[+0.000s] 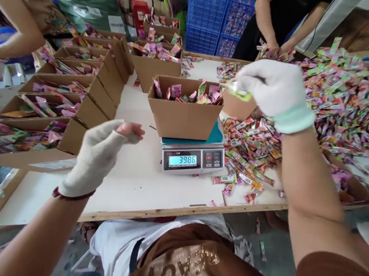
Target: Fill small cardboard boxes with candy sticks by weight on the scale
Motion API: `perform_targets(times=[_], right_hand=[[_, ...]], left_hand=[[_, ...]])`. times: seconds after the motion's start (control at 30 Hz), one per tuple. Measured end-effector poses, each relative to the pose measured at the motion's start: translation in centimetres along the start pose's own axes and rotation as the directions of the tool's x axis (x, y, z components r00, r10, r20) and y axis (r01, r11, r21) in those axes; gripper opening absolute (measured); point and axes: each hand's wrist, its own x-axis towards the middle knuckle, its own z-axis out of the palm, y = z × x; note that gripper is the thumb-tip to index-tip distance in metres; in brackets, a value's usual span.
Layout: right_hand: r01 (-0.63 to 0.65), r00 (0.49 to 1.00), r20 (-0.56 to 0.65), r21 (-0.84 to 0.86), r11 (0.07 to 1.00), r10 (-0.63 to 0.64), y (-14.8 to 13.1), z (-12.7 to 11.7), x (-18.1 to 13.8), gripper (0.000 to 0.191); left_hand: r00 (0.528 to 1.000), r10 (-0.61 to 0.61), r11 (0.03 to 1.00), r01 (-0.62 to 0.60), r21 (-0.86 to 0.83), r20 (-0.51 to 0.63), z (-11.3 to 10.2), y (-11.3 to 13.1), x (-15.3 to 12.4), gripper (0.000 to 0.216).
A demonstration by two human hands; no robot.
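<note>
- The right hand (273,92), gloved in white, is pinching a small green-and-white sachet (240,92) between its fingertips, hovering just right of the cardboard box (183,111) and above the loose heap.
- That box is sitting on a digital scale (193,158) (its display is reading 3986) and is holding pink and green sachets.
- The left hand (98,157), in a fingerless glove, is hanging loosely curled and holding nothing, above the white tabletop (134,181), left of the scale.
- A pile of sachets (252,149) is lying right of the scale.
- A row of filled boxes (59,103) is lining the left side.
- A co-worker's hands (274,48) are resting at the far edge.
</note>
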Motion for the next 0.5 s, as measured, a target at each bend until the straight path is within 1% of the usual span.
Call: perform_targets(times=[0.07, 0.13, 0.17, 0.2, 0.23, 0.27, 0.33, 0.43, 0.5], right_hand=[[-0.076, 0.997, -0.003, -0.214, 0.974, 0.077, 1.7, -2.8, -2.3, 0.016], [-0.144, 0.986, 0.014, -0.432, 0.89, 0.166, 3.3, -4.6, -4.1, 0.013], [-0.169, 0.98, 0.007, -0.493, 0.854, 0.197, 4.0, -5.0, -4.7, 0.01], [-0.19, 0.977, -0.011, -0.507, 0.841, 0.214, 4.4, -5.0, -5.0, 0.011], [-0.206, 0.976, -0.035, -0.481, 0.852, 0.217, 4.5, -4.8, -5.1, 0.016], [-0.214, 0.976, -0.063, -0.42, 0.882, 0.207, 4.4, -4.2, -4.8, 0.021], [-0.175, 0.984, -0.087, -0.282, 0.943, 0.157, 3.4, -2.5, -3.5, 0.024], [-0.026, 0.999, -0.039, -0.14, 0.99, 0.021, 0.9, 0.9, 0.0, 0.021], [0.058, 0.997, 0.047, -0.071, 0.996, -0.055, -0.7, 3.6, 2.7, 0.02]], left_hand=[[0.987, 0.15, 0.987, -0.146, 0.069, -0.054, 0.5, 1.5, 1.2, 0.036], [0.964, 0.254, 0.96, -0.242, 0.141, -0.082, 0.9, 2.3, 2.4, 0.033], [0.952, 0.294, 0.947, -0.278, 0.163, -0.083, 1.1, 2.6, 3.0, 0.032], [0.941, 0.33, 0.933, -0.312, 0.18, -0.076, 1.4, 2.8, 3.7, 0.031], [0.928, 0.366, 0.918, -0.348, 0.192, -0.069, 1.8, 3.1, 4.3, 0.03], [0.915, 0.4, 0.902, -0.382, 0.2, -0.058, 2.2, 3.4, 4.8, 0.029], [0.889, 0.457, 0.871, -0.439, 0.221, -0.034, 3.3, 4.3, 5.9, 0.028], [0.857, 0.516, 0.827, -0.499, 0.259, 0.005, 5.3, 5.7, 7.0, 0.032], [0.84, 0.541, 0.802, -0.528, 0.278, 0.035, 6.6, 6.3, 7.6, 0.035]])
